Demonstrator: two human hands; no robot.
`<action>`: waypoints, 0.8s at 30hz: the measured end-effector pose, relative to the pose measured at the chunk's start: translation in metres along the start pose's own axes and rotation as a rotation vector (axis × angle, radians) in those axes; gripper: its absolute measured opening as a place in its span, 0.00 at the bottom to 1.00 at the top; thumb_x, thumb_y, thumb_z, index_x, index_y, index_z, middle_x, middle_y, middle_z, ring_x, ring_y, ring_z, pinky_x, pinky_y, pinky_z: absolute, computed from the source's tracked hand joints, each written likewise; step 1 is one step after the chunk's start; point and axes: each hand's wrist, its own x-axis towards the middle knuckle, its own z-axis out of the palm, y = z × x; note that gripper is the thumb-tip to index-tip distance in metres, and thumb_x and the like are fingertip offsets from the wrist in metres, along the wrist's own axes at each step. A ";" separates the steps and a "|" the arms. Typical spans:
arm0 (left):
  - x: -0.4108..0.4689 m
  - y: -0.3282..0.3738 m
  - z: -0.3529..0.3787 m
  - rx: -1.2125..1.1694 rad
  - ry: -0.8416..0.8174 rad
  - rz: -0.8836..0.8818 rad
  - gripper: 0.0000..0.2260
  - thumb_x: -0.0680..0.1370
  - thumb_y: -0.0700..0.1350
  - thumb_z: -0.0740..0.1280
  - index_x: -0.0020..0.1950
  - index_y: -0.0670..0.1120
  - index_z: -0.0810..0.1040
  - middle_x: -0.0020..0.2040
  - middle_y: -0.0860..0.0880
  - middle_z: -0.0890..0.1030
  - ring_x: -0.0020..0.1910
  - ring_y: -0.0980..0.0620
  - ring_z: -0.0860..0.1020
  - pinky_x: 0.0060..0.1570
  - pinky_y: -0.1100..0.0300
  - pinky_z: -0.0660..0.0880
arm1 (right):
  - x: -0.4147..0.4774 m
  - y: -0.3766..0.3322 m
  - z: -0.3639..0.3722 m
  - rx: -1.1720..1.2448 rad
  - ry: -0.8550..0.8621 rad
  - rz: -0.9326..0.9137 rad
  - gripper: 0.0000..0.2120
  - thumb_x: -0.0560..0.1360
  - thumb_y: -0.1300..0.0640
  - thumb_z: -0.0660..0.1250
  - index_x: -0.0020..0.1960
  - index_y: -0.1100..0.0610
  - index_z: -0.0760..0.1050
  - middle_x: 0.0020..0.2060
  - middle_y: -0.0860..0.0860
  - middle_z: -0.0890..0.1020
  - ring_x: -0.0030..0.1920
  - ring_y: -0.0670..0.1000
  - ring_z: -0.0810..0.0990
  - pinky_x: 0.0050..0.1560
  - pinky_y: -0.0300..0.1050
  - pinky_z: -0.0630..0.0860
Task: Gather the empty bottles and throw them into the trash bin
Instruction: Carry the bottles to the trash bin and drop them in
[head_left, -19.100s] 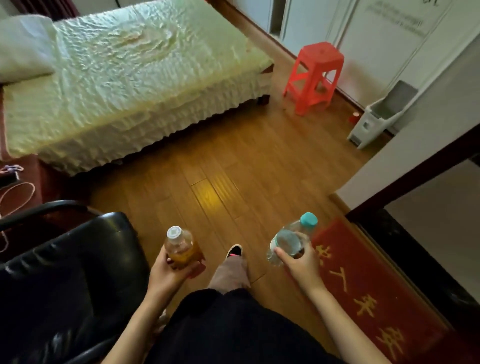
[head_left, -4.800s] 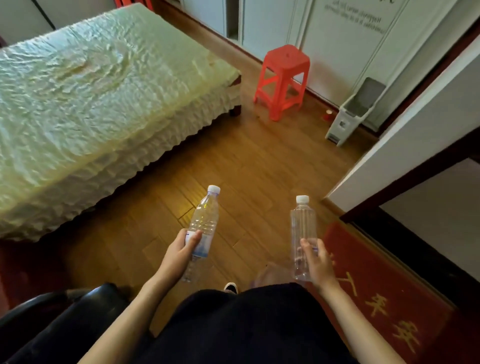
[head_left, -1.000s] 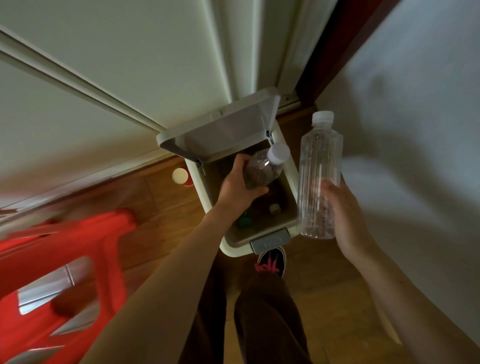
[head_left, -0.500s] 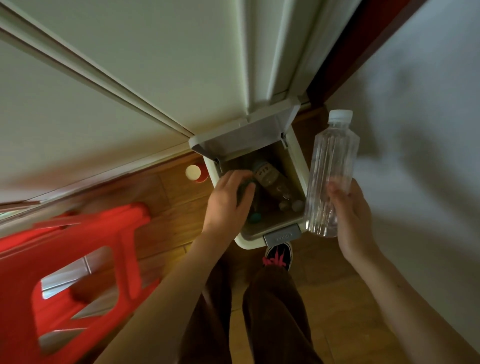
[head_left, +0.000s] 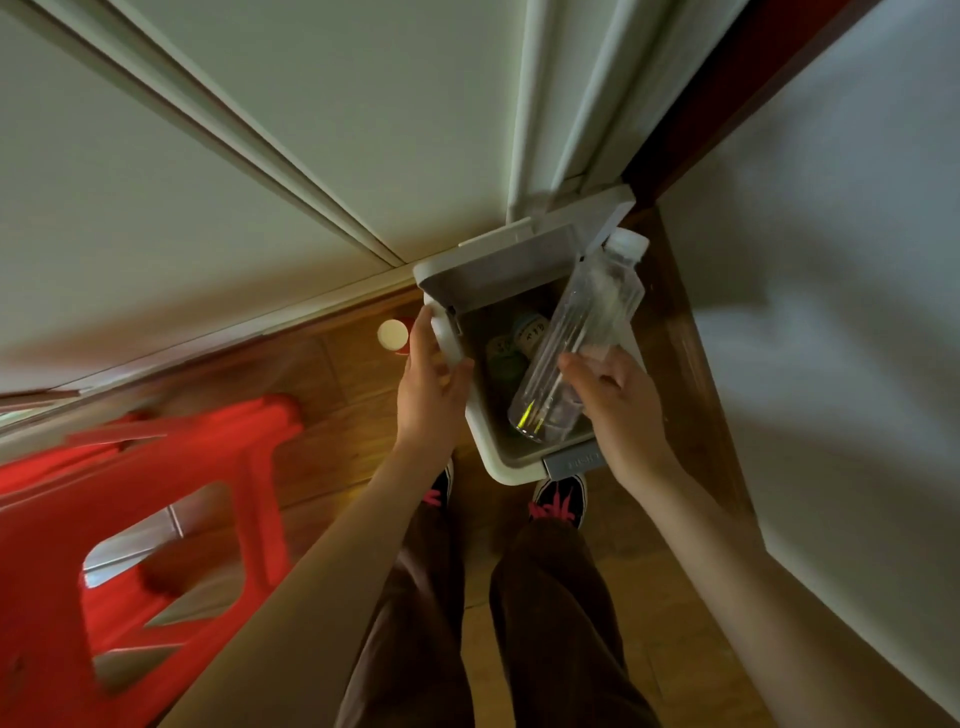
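The white trash bin (head_left: 485, 452) stands on the wooden floor with its lid (head_left: 506, 267) raised. My right hand (head_left: 621, 408) grips a clear empty bottle (head_left: 587, 332) with a white cap. The bottle is tilted, its base low over the bin's opening and its cap pointing up and away. My left hand (head_left: 428, 382) holds the bin's left rim, thumb inside. Discarded bottles (head_left: 519, 340) lie in the bin, partly hidden by the held bottle.
A red plastic stool (head_left: 130, 519) stands close on the left. A small red container with a white top (head_left: 392, 333) sits on the floor left of the bin. My right shoe (head_left: 558, 501) is at the grey pedal (head_left: 576, 461). White cabinet doors stand behind, a wall (head_left: 831, 312) on the right.
My left hand let its bottle drop into the bin and moved onto the bin's left rim. My right hand swung its bottle leftward and tilted it over the opening.
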 end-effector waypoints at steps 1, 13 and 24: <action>0.000 -0.001 0.000 -0.020 -0.001 -0.012 0.29 0.79 0.40 0.64 0.75 0.56 0.55 0.59 0.47 0.79 0.53 0.48 0.80 0.49 0.50 0.81 | 0.000 0.002 0.004 0.014 -0.003 0.024 0.25 0.71 0.45 0.71 0.54 0.66 0.75 0.42 0.60 0.81 0.43 0.57 0.82 0.48 0.53 0.81; -0.001 0.001 -0.006 -0.113 -0.007 -0.091 0.31 0.78 0.41 0.66 0.76 0.58 0.57 0.61 0.48 0.77 0.51 0.57 0.77 0.52 0.53 0.80 | -0.041 0.011 0.006 -0.097 -0.033 0.315 0.10 0.77 0.48 0.65 0.47 0.55 0.77 0.39 0.53 0.84 0.35 0.47 0.85 0.41 0.43 0.82; 0.000 -0.011 -0.009 -0.136 -0.053 -0.040 0.36 0.76 0.36 0.68 0.77 0.57 0.56 0.62 0.50 0.77 0.54 0.56 0.78 0.45 0.73 0.77 | 0.045 -0.001 0.025 -0.496 -0.143 0.231 0.13 0.73 0.42 0.70 0.47 0.49 0.72 0.38 0.45 0.78 0.38 0.45 0.78 0.36 0.36 0.71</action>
